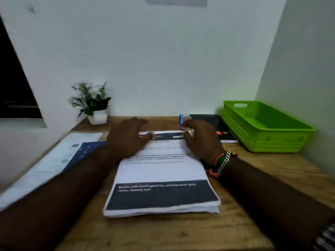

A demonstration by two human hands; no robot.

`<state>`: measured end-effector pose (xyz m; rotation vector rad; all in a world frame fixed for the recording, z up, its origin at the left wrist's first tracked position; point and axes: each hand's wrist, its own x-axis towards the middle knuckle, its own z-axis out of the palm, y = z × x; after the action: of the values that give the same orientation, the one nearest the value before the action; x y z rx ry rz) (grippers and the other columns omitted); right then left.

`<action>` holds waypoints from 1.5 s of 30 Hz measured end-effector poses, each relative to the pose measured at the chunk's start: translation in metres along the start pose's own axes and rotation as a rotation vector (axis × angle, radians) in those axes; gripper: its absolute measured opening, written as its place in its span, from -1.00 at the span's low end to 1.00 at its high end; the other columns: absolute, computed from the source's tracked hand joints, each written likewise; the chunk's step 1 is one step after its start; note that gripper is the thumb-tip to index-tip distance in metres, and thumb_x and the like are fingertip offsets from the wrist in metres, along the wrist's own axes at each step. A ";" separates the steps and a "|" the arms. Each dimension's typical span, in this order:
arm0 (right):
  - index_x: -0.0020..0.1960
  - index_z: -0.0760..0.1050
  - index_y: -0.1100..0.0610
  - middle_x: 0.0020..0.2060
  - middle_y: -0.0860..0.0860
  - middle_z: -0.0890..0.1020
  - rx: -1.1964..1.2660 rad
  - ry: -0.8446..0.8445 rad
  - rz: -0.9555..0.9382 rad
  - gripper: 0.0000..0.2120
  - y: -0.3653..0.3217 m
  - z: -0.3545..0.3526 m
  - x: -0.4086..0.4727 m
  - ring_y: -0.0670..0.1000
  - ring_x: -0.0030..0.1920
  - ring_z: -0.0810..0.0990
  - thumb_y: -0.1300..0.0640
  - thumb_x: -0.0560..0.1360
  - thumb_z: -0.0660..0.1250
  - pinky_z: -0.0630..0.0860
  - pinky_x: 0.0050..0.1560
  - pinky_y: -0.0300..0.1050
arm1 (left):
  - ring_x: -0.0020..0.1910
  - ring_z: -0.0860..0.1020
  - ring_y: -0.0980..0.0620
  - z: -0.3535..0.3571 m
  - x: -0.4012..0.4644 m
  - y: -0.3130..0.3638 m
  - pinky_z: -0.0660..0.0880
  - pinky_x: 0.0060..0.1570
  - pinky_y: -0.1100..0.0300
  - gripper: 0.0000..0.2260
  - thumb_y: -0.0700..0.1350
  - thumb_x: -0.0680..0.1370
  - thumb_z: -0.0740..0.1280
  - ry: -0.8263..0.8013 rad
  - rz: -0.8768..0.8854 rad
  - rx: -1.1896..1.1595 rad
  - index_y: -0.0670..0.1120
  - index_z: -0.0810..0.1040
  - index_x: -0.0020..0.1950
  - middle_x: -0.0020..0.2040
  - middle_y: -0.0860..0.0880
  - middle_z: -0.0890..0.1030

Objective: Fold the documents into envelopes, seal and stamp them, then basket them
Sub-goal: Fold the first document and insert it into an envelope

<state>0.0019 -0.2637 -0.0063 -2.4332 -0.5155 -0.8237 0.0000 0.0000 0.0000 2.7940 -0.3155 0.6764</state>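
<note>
— Left of the green basket (268, 127), both hands sit on the document stack (161, 178): left hand (126, 136) flat, right hand (201, 140) pinching the top sheet's far edge.

— First step, I'd say; next, lift one sheet alone and fold it.

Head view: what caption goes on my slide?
Both hands rest on a paper stack beside a green basket.

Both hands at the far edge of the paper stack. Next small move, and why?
Probably lift the top sheet's far edge and peel it off the document stack. The left hand lies flat on the top page, the right hand pinches at the far right corner, nothing looks folded yet, and the green basket looks empty.
</note>
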 end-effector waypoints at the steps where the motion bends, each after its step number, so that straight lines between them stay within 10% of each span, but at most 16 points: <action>1: 0.19 0.64 0.05 0.09 0.06 0.71 0.011 0.029 0.016 -0.66 0.000 -0.006 -0.004 0.18 0.15 0.63 0.05 0.47 0.27 0.52 0.21 0.14 | 0.39 0.51 -0.07 -0.004 0.001 -0.003 0.42 0.38 -0.06 -0.36 0.42 0.51 0.16 -0.011 -0.019 -0.020 0.11 0.47 0.47 0.42 -0.01 0.56; 16: 0.17 0.63 0.13 0.08 0.08 0.70 0.003 -0.216 0.118 -0.73 0.011 -0.029 0.013 0.13 0.13 0.64 0.12 0.48 0.40 0.54 0.20 0.07 | 0.43 0.48 0.05 -0.019 -0.006 -0.034 0.42 0.43 0.02 -0.16 0.44 0.27 0.40 -0.239 -0.141 -0.255 0.09 0.48 0.49 0.51 0.07 0.47; 24: 0.39 0.49 -0.06 0.29 -0.02 0.61 -0.061 -0.372 0.119 -0.37 0.029 -0.014 0.010 0.05 0.28 0.58 -0.33 0.41 0.36 0.52 0.27 0.09 | -0.03 0.64 0.22 -0.009 0.001 -0.045 0.62 0.02 0.03 -0.54 0.51 0.31 0.40 -0.229 -0.009 -0.184 0.23 0.67 0.01 0.00 0.22 0.67; 38: 0.35 0.49 -0.12 0.21 -0.10 0.66 0.024 -0.307 0.019 -0.53 0.036 -0.011 0.010 -0.02 0.19 0.61 -0.18 0.48 0.41 0.56 0.21 0.09 | 0.12 0.50 0.09 -0.016 -0.007 -0.031 0.50 0.13 0.05 -0.43 0.37 0.25 0.58 -0.107 -0.051 -0.191 0.12 0.55 0.11 0.12 0.10 0.52; 45: 0.15 0.63 0.04 0.01 -0.05 0.72 0.361 -0.048 0.037 -0.62 0.017 -0.029 0.011 -0.05 0.05 0.68 -0.22 0.56 0.29 0.60 0.14 0.09 | -0.19 0.66 0.10 -0.034 -0.008 -0.023 0.63 -0.13 -0.08 -0.55 0.35 0.26 0.55 -0.032 -0.004 -0.373 0.06 0.55 -0.12 -0.17 0.10 0.69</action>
<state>0.0057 -0.2923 0.0143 -2.1267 -0.5809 -0.5989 -0.0149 0.0327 0.0215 2.4510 -0.3974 0.5106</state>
